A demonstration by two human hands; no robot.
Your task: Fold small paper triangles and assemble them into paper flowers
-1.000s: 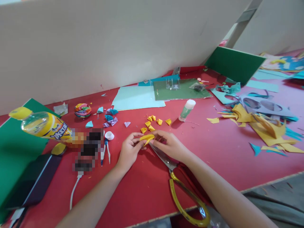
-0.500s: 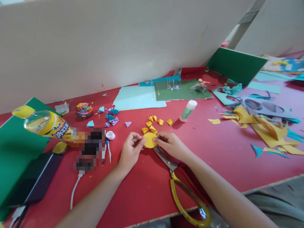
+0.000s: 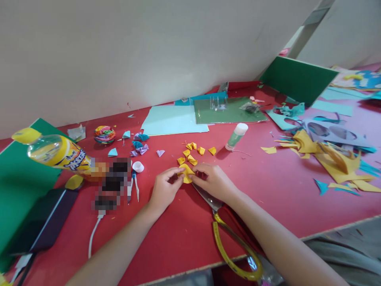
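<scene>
Between my two hands is a round piece of yellow paper (image 3: 187, 174), bent with a crease near its middle. My left hand (image 3: 167, 183) pinches its left edge between thumb and fingers. On the opposite edge, my right hand (image 3: 210, 179) has it pinched the same way. Just beyond lie several small folded yellow paper pieces (image 3: 192, 159) on the red tabletop. Large scissors (image 3: 218, 234) with yellow handles rest under my right wrist, their blades partly hidden by the hand. A glue stick (image 3: 236, 137) with a white cap stands behind my right hand.
On the left are a drink bottle (image 3: 59, 155), a dark phone (image 3: 38, 226), a compass (image 3: 134, 182) and folded purple and blue papers (image 3: 140, 146). Light blue sheets (image 3: 169, 120) and a green board (image 3: 229, 111) lie at the back. Yellow paper scraps (image 3: 336, 159) spread on the right.
The yellow circle was flat and facing up; now it is bent with a crease between my fingers. Both hands stay in nearly the same place.
</scene>
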